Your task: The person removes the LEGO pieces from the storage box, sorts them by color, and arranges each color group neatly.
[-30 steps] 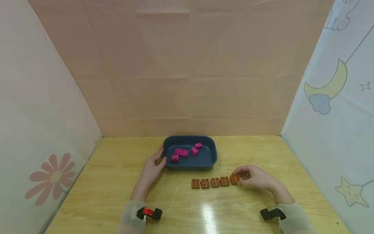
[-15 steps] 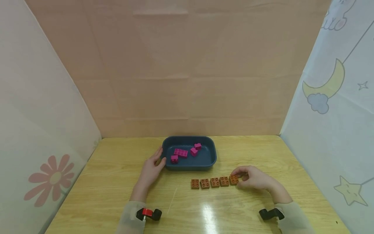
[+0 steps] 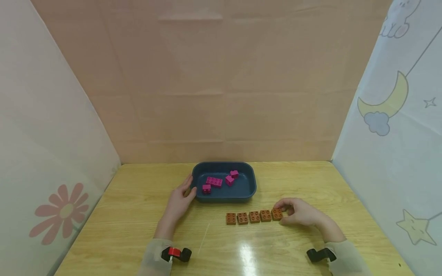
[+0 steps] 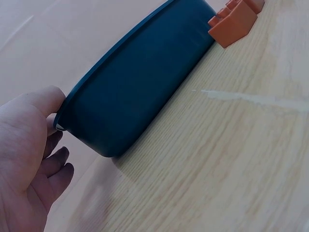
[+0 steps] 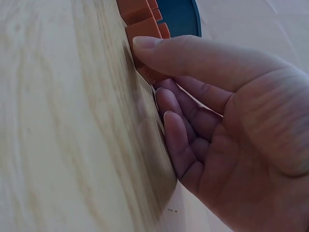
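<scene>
Head view: the end brick [image 3: 277, 214] is being pinched by the right hand [image 3: 299, 211], at four o'clock from the blue tray [image 3: 224, 199]. Compared with a second ago, it is being set more in line with the other four orange bricks [image 3: 254, 217], so the row is being made straighter. At nine o'clock, the tray is being touched by the left hand [image 3: 180, 196], fingers spread.

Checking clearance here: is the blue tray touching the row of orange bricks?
Apart: the head view shows a strip of tabletop between the blue tray and the orange bricks.
</scene>
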`<state>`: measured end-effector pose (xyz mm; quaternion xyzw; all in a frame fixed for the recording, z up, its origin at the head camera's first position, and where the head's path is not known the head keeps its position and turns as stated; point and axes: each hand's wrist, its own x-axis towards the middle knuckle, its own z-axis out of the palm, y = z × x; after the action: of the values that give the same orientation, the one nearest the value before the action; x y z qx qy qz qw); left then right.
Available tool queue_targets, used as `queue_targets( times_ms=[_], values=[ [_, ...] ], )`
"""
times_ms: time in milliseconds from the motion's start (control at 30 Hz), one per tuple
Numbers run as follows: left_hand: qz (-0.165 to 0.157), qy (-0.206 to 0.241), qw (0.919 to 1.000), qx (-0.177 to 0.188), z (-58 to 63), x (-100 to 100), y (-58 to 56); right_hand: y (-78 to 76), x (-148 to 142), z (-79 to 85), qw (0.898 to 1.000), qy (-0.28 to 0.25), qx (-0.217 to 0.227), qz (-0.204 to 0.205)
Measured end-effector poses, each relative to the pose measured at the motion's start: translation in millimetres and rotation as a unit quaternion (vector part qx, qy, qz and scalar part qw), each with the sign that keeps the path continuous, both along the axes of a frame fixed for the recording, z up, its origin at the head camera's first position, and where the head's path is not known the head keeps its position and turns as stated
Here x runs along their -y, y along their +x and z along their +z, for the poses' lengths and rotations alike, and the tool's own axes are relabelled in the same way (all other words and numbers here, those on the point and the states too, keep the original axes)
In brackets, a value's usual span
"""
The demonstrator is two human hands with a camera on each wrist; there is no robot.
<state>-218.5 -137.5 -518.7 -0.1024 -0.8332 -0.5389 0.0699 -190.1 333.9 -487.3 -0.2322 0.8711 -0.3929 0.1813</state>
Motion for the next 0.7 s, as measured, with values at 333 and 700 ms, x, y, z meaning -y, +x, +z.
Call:
queue_targets(
  times_ms=[333,700],
  values=[
    [-0.004,0.003,1.0000,0.008,0.7,1.4,0.3,-0.9,0.1,-2.5,1.000,-0.003,0.012,-0.005],
    [0.000,0.001,1.0000,0.008,1.3,1.2,0.8,-1.3,-0.1,-2.7,1.000,-0.011,0.014,-0.001]
  ],
)
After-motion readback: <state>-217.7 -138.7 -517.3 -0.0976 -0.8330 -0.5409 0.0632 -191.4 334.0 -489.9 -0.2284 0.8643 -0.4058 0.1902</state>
